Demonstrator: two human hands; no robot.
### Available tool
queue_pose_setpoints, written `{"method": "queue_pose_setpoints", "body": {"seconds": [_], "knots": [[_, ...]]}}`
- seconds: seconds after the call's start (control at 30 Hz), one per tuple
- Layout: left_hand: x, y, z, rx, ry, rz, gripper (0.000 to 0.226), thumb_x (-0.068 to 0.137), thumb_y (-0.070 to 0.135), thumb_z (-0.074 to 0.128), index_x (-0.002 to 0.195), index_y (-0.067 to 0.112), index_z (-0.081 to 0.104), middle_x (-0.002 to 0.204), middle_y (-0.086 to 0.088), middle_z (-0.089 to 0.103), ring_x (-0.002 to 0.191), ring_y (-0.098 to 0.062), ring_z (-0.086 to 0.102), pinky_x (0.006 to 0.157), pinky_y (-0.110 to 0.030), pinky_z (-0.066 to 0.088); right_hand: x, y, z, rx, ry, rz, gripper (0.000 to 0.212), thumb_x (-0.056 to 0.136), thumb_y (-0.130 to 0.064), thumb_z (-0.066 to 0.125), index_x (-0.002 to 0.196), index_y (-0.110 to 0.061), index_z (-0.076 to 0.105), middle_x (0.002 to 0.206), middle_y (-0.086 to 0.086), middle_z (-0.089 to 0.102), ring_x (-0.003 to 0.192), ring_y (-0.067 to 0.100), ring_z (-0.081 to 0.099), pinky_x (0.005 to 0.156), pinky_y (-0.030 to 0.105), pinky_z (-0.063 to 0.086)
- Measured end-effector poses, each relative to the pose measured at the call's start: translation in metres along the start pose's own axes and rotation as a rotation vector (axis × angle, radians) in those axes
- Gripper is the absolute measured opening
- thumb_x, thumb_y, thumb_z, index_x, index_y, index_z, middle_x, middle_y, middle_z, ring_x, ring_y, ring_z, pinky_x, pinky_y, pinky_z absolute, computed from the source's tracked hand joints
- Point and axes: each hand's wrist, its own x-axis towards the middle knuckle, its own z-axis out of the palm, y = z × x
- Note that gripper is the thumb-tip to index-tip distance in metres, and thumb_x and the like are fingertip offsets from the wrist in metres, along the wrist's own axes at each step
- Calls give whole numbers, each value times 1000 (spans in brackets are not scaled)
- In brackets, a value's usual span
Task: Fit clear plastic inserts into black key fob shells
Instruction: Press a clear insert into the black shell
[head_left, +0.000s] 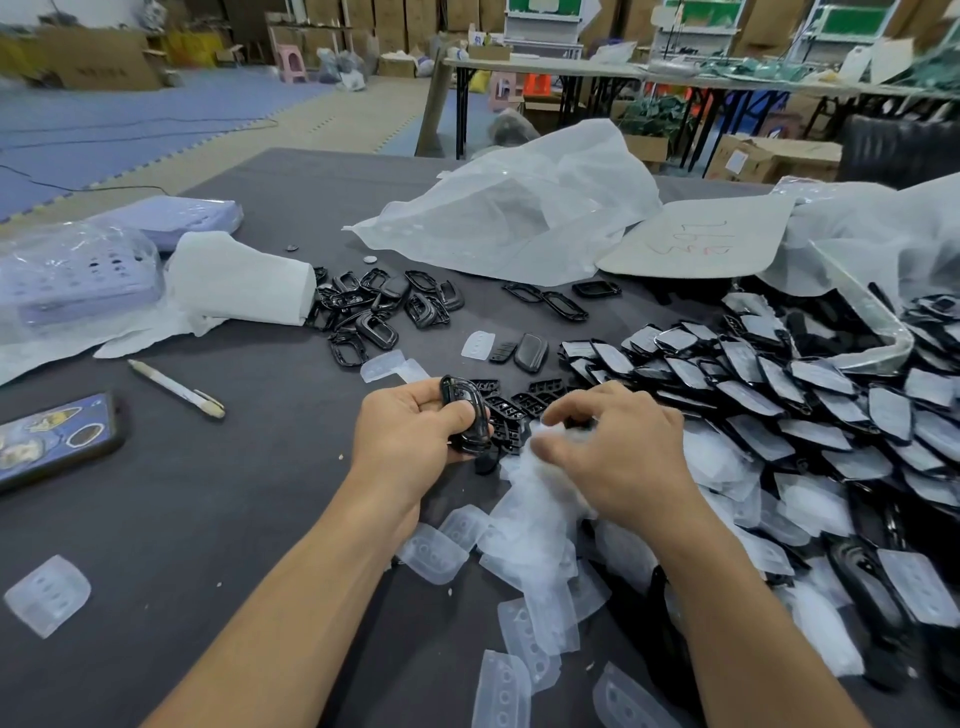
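My left hand (410, 436) grips a glossy black key fob shell (467, 418) upright above the dark table. Just to its right, my right hand (613, 447) reaches down with curled fingers into a heap of clear plastic inserts (535, 525); the fingertips are blurred and seem to pinch one insert at the top of the heap. Small black button frames (519, 405) lie between the two hands. Rows of fitted black shells (769, 384) with clear inserts lie overlapped at the right.
Loose empty black shells (384, 306) lie mid-table by a white roll (239, 283). A phone (52, 441) and a pen (176, 388) sit at the left, one stray insert (47, 595) near the front left. Plastic bags (514, 208) and a cardboard sheet (701, 239) lie behind.
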Motion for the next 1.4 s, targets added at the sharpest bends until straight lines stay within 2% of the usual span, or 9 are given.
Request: {"method": "queue_pose_setpoints", "body": {"seconds": [0.07, 0.23, 0.37, 0.5, 0.6, 0.8, 1.07, 1.23, 1.4], "knots": [[1, 0, 0, 1, -3, 2, 22, 93, -11, 64, 89, 7, 77, 81, -12, 80, 66, -19, 76, 56, -24, 59, -2, 0, 2, -119, -72, -34, 18, 81, -58, 71, 95, -47, 67, 107, -19, 49, 108, 9, 42, 90, 30, 16], [1, -2, 0, 17, -19, 0, 21, 94, -10, 64, 92, 7, 78, 84, -12, 81, 68, -19, 76, 57, -26, 60, -2, -1, 1, 192, 48, 18, 19, 81, -35, 81, 67, -39, 70, 98, -17, 58, 95, 4, 53, 98, 32, 36], [2, -2, 0, 19, -23, -8, 19, 94, -9, 65, 97, 5, 77, 86, -11, 81, 69, -19, 77, 57, -26, 59, -5, -2, -5, 765, 197, 78, 16, 72, -16, 89, 70, -28, 79, 63, -10, 58, 56, 4, 47, 57, 20, 41], [1, -2, 1, 24, -37, -2, 20, 93, -9, 65, 98, 5, 78, 87, -12, 81, 72, -20, 78, 58, -26, 60, -7, -11, -8, 1136, 146, 93, 16, 78, -6, 85, 69, -17, 78, 64, 7, 68, 57, 11, 56, 57, 19, 49], [1, -2, 1, 23, -39, -2, 20, 93, -9, 65, 97, 6, 78, 86, -12, 81, 72, -21, 78, 59, -28, 61, -9, -17, -4, 1165, 67, 165, 22, 88, -24, 80, 67, -20, 73, 67, 0, 66, 57, 9, 55, 55, 16, 48], [1, -3, 0, 28, -39, 7, 22, 92, -9, 66, 92, 8, 79, 82, -10, 80, 68, -19, 77, 58, -28, 61, -10, -20, 0, 1221, -19, 99, 30, 92, 8, 65, 114, -12, 68, 73, 8, 73, 57, 16, 58, 52, 20, 47], [1, -5, -1, 61, -59, 18, 19, 93, -6, 67, 98, 8, 79, 84, -12, 80, 71, -22, 77, 62, -30, 63, -10, -20, 2, 1279, 15, 104, 20, 81, 4, 80, 71, -13, 78, 60, 8, 66, 47, 13, 52, 45, 19, 39], [-3, -5, -1, 74, -112, 10, 21, 92, -6, 70, 99, 9, 81, 84, -13, 80, 69, -22, 76, 57, -30, 61, -10, -20, 0, 1395, -147, 79, 21, 83, 2, 75, 78, -17, 83, 65, 3, 67, 57, 13, 52, 56, 21, 41], [-9, -5, 2, 102, -220, 55, 14, 88, 7, 80, 92, 19, 84, 85, -14, 80, 74, -21, 75, 72, -39, 64, -12, -24, 6, 1135, -94, 47, 20, 77, 8, 79, 70, -11, 78, 60, 5, 68, 49, 11, 54, 49, 18, 43]]}}
